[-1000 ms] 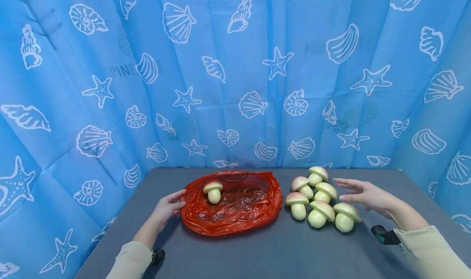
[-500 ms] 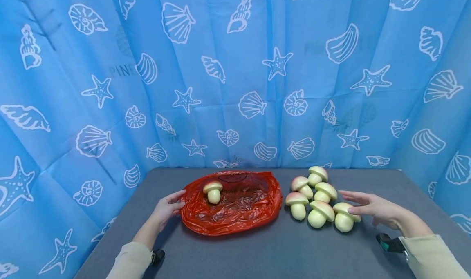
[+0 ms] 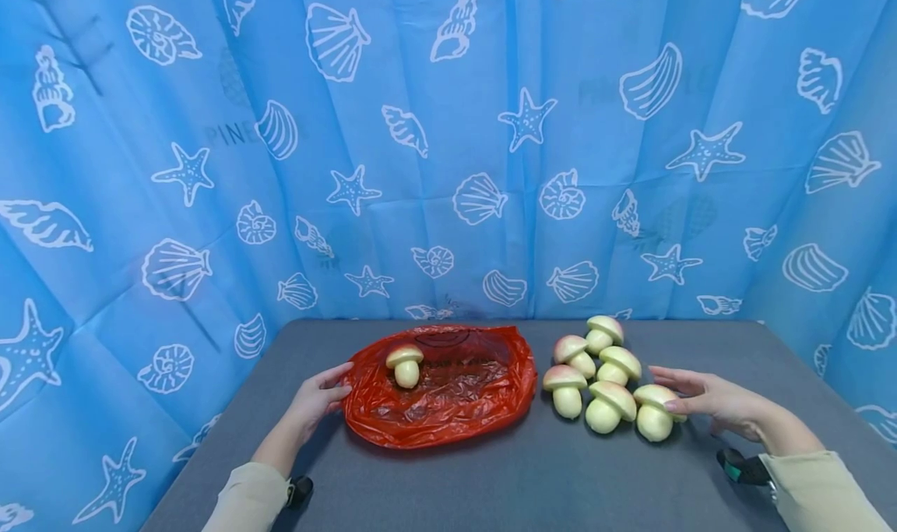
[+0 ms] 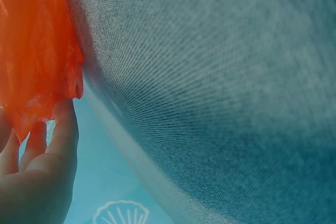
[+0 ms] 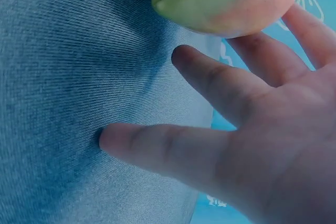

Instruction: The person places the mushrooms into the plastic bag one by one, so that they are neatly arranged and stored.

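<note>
My left hand [image 3: 315,398] grips the left rim of a crinkled red plastic bag [image 3: 462,415]; in the left wrist view, the fingers [image 4: 65,129] reach up to its edge, with one showing through the film. On the bag's left part lies a pale yellow-green toy mushroom [image 3: 406,368] with a pink-tinged cap. My right hand [image 3: 729,407] is at the front right mushroom [image 3: 655,419] of a group, its thumb over the cap's right edge. In the right wrist view, outstretched fingers [image 5: 157,142] spread beside this mushroom's cap [image 5: 236,6].
Several more toy mushrooms [image 3: 611,407] stand close together to the right of the bag. Everything rests on a grey cloth-covered table [image 3: 490,485]. A blue curtain [image 3: 448,142] with white shell prints hangs behind it.
My right hand has come forward and down from beside the back of the group to the front right mushroom. The left hand and the bag have stayed put.
</note>
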Motion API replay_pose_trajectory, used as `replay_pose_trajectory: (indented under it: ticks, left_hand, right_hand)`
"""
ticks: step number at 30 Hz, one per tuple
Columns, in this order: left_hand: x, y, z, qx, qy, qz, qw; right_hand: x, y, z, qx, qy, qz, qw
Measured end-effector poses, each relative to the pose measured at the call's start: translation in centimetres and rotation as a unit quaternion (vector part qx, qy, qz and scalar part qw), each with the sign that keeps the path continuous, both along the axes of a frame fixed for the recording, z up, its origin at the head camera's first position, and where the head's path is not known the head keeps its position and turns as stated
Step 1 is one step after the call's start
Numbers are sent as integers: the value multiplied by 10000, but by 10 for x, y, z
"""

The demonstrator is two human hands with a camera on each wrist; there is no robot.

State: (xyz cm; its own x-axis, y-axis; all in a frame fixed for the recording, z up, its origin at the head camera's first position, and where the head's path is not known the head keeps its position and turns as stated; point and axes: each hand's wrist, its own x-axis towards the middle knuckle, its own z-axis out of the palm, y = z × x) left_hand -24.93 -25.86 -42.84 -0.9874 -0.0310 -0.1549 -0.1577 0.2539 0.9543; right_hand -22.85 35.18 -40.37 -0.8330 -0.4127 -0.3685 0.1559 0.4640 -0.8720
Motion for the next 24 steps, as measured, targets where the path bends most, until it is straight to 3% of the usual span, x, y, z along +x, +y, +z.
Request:
replay_pose_trajectory:
  ticks: [24]
  left_hand:
    - [1,0,-1,-47,-15,-29,10000]
  right_hand:
    - [-2,-7,-1,427,101,-244,9987]
